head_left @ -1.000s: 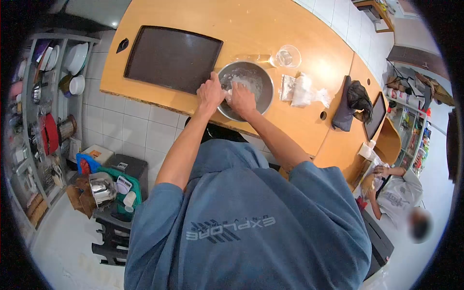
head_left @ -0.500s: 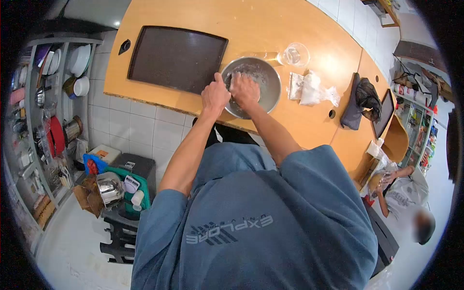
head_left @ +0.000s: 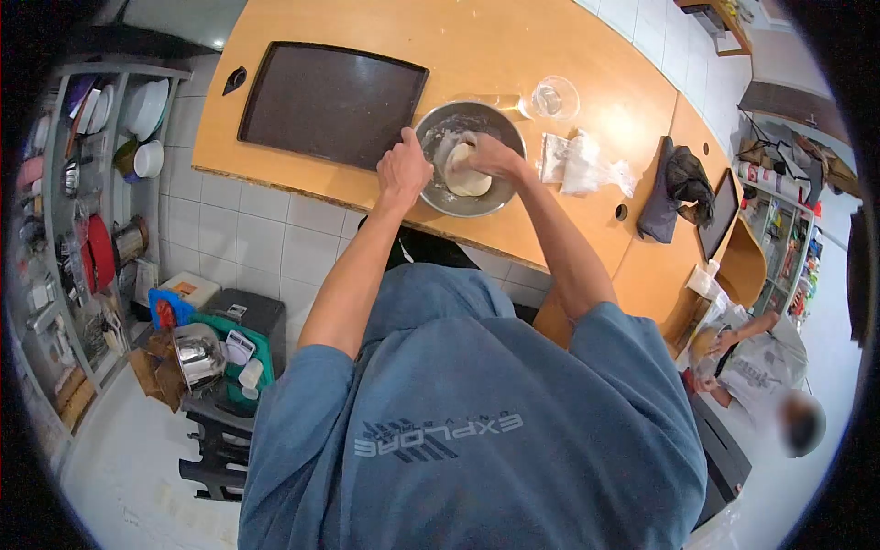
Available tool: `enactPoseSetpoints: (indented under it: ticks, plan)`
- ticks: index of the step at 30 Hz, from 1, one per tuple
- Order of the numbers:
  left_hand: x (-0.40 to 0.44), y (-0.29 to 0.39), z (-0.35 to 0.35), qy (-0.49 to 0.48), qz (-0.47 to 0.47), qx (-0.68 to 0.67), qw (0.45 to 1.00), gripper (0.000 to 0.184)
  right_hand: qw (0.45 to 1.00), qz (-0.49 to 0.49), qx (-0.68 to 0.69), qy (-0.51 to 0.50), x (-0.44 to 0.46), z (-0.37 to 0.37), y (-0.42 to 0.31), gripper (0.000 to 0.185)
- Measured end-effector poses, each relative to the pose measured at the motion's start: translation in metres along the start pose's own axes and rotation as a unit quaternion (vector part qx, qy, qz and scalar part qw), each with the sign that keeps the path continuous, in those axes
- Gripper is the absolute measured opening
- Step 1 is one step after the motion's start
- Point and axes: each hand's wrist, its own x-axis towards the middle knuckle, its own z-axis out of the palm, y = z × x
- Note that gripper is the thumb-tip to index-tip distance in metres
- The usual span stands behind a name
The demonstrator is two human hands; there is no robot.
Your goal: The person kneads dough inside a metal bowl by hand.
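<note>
A metal mixing bowl (head_left: 505,195) stands near the table's front edge, with flour smears inside it. My left hand (head_left: 404,170) is closed on the bowl's left rim. Inside the bowl lies a pale lump of dough (head_left: 468,182), soft and rounded. My right hand (head_left: 493,156) reaches in from the right, its fingers curled over the dough's upper side; the fingertips are partly hidden. Just past the bowl's right side is a clear plastic container (head_left: 555,97). Plastic bags of white powder (head_left: 584,165) lie to the right.
A dark baking tray (head_left: 333,105) lies left of the bowl on the wooden table (head_left: 495,46). Farther right are a dark pouch (head_left: 655,197) and a black bag (head_left: 692,188). Another person (head_left: 756,362) sits at the right. Shelves (head_left: 119,229) of kitchenware stand at the left.
My right hand has turned and shifted right, from pressing down in the bowl to curling over the dough, which now shows. My left hand stays on the rim.
</note>
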Motion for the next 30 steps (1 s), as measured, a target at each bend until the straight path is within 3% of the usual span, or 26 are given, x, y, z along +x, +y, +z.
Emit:
enactPoseSetpoints:
  ticks: [3, 5, 11, 14, 17, 20, 23, 26, 29, 30]
  plan:
    - [-0.002, 0.002, -0.003, -0.004, 0.004, 0.004, 1.0, 0.037, 0.992, -0.04, -0.12, -0.006, -0.001, 0.0, 0.006, 0.053]
    - [-0.001, 0.003, -0.004, -0.009, 0.003, 0.007, 1.0, 0.036, 0.989, 0.012, -0.145, -0.03, -0.001, 0.004, -0.002, 0.067]
    - [0.002, 0.003, -0.002, -0.018, 0.001, 0.006, 1.0, 0.039, 0.973, -0.036, -0.225, 0.037, 0.003, 0.039, 0.013, 0.046]
    - [0.004, 0.002, 0.0, -0.012, 0.006, 0.005, 1.0, 0.042, 0.952, -0.123, -0.21, 0.187, -0.014, 0.049, 0.006, 0.038]
    - [0.007, 0.001, -0.002, -0.005, 0.002, 0.004, 1.0, 0.043, 0.951, -0.094, -0.166, 0.244, -0.02, 0.052, 0.001, 0.034]
    - [0.006, 0.003, -0.002, 0.003, 0.0, -0.001, 1.0, 0.042, 0.941, -0.127, -0.073, 0.304, -0.021, 0.044, -0.005, 0.031]
    - [0.007, 0.005, -0.006, 0.007, -0.001, 0.007, 1.0, 0.039, 0.965, -0.164, 0.042, 0.201, -0.033, 0.023, -0.031, 0.033]
    - [0.008, 0.007, -0.004, 0.004, 0.001, 0.013, 1.0, 0.04, 0.987, 0.054, 0.076, 0.132, -0.027, 0.016, -0.021, 0.038]
    - [0.009, 0.003, -0.001, 0.004, 0.006, 0.019, 1.0, 0.043, 0.994, 0.065, 0.005, 0.093, -0.012, 0.016, -0.014, 0.044]
    - [0.008, 0.003, -0.001, 0.003, 0.01, 0.022, 1.0, 0.045, 0.988, 0.059, -0.073, 0.125, -0.011, 0.023, -0.012, 0.046]
